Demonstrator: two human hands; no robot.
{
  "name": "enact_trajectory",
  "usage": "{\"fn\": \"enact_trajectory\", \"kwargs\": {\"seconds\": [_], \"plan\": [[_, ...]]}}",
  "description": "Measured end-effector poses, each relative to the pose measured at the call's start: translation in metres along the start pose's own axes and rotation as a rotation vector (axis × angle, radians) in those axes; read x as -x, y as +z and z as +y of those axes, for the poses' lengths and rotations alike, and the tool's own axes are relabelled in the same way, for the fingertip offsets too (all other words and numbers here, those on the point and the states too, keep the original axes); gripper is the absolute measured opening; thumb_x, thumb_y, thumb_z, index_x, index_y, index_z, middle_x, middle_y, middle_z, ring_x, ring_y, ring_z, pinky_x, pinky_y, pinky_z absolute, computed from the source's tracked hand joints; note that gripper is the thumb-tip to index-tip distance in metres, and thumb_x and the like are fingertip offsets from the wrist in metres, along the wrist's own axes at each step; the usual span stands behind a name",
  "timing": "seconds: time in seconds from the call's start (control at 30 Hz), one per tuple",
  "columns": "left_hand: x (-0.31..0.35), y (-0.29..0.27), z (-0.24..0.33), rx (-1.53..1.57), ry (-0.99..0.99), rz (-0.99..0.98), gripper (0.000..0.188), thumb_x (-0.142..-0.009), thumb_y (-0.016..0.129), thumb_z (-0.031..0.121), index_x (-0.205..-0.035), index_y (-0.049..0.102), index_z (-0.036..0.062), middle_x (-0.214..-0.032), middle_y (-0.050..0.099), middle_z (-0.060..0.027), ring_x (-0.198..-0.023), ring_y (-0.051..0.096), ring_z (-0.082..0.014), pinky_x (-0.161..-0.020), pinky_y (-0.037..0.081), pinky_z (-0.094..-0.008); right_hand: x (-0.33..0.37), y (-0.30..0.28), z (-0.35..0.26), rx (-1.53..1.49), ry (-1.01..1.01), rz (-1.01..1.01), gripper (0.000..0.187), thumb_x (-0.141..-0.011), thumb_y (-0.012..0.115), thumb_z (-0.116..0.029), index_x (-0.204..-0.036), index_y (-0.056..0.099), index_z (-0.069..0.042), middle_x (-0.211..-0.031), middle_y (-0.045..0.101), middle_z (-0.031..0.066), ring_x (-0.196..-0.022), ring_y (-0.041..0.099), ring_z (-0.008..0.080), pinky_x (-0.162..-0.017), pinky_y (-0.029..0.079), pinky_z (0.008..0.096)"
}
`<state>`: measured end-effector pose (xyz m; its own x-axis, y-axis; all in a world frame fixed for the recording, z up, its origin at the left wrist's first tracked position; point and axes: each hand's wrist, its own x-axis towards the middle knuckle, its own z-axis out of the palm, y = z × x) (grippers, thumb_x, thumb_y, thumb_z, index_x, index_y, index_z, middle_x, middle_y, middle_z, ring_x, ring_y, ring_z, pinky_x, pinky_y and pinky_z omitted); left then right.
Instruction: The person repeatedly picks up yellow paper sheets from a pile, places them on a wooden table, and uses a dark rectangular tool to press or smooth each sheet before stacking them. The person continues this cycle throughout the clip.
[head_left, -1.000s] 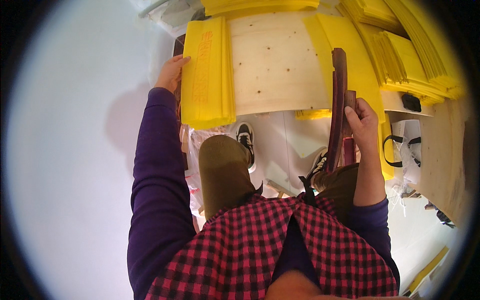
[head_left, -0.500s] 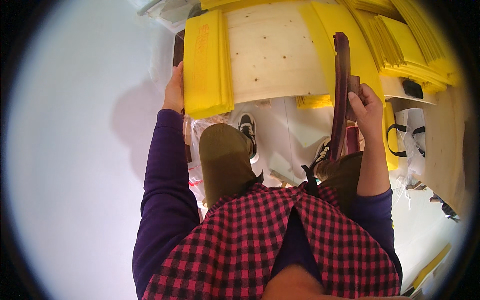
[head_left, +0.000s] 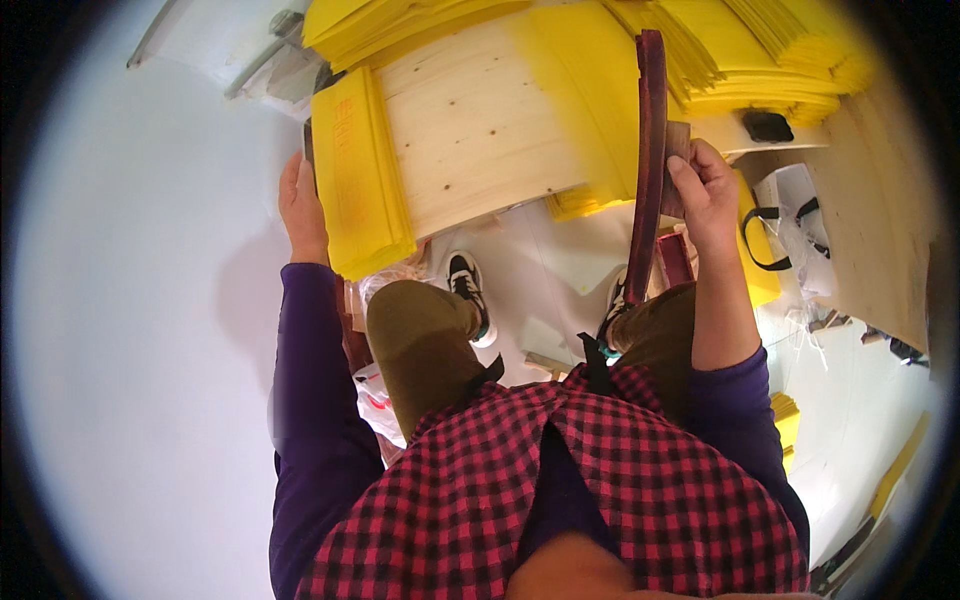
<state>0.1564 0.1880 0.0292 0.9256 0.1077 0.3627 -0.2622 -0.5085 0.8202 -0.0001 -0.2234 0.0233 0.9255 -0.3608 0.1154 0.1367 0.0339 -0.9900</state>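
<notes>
My right hand (head_left: 706,195) is closed, thumb and fingers pinching a brown wooden block (head_left: 678,150) against the right side of a long, slightly curved dark red bar (head_left: 651,150). The bar stands over the right part of the bench, its lower end near my right shoe. My left hand (head_left: 303,212) is at the outer left side of a stack of folded yellow sheets (head_left: 362,175), beside a dark brown edge (head_left: 308,145). Its fingers are partly hidden, and what they grip, if anything, does not show clearly.
A pale wooden board (head_left: 480,130) lies between yellow sheets, with more yellow stacks (head_left: 750,75) at the far right. A black object (head_left: 767,126) sits on the right edge. Below it is a white bag with black handles (head_left: 795,215). A dark red piece (head_left: 676,258) stands near my right knee.
The view has shifted and turned slightly, so the bench and both hands appear farther left. My right hand keeps its hold on the block and bar; my left hand stays beside the yellow stack.
</notes>
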Motion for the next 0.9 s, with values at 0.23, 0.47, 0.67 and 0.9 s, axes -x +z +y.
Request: {"fn": "enact_trajectory", "kwargs": {"seconds": [0.23, 0.47, 0.67, 0.9], "plan": [[0.018, 0.121, 0.057, 0.672, -0.395, -0.586, 0.034, -0.086, 0.049, 0.012, -0.117, 0.047, -0.0011, -0.103, 0.058, -0.0123, -0.095, 0.056, -0.0201, -0.081, 0.046, -0.0317, 0.005, -0.025, -0.006, -0.260, -0.052, 0.063, 0.011, -0.085, 0.054, -0.010, -0.089, 0.055, 0.000, -0.079, 0.057, 0.0011, -0.065, 0.055, 0.0067, -0.057, 0.049, 0.0220], [0.040, 0.236, 0.097, 0.652, -0.749, -0.545, 0.037, -0.085, 0.049, 0.011, -0.118, 0.038, 0.0001, -0.108, 0.047, -0.0139, -0.090, 0.050, -0.0244, -0.077, 0.046, -0.0381, 0.014, -0.042, -0.013, -0.289, -0.075, 0.090, 0.010, -0.085, 0.054, -0.009, -0.089, 0.055, 0.001, -0.078, 0.057, 0.0010, -0.065, 0.054, 0.0058, -0.058, 0.047, 0.0202], [0.022, 0.256, 0.103, 0.503, -0.880, -0.529, 0.027, -0.082, 0.054, 0.016, -0.105, 0.044, 0.0053, -0.093, 0.049, -0.0099, -0.076, 0.049, -0.0197, -0.067, 0.043, -0.0356, 0.019, -0.059, -0.016, -0.300, -0.099, 0.076, 0.009, -0.084, 0.054, -0.008, -0.086, 0.056, 0.000, -0.077, 0.057, 0.0000, -0.066, 0.053, 0.0046, -0.060, 0.045, 0.0190], [0.019, 0.270, 0.104, 0.494, -0.782, -0.452, 0.013, -0.081, 0.055, 0.014, -0.092, 0.051, 0.0089, -0.081, 0.052, -0.0057, -0.068, 0.049, -0.0169, -0.058, 0.039, -0.0311, 0.023, -0.070, -0.017, -0.323, -0.090, 0.097, 0.009, -0.084, 0.055, -0.008, -0.085, 0.056, 0.001, -0.077, 0.058, -0.0005, -0.067, 0.052, 0.0042, -0.061, 0.044, 0.0192]]}}
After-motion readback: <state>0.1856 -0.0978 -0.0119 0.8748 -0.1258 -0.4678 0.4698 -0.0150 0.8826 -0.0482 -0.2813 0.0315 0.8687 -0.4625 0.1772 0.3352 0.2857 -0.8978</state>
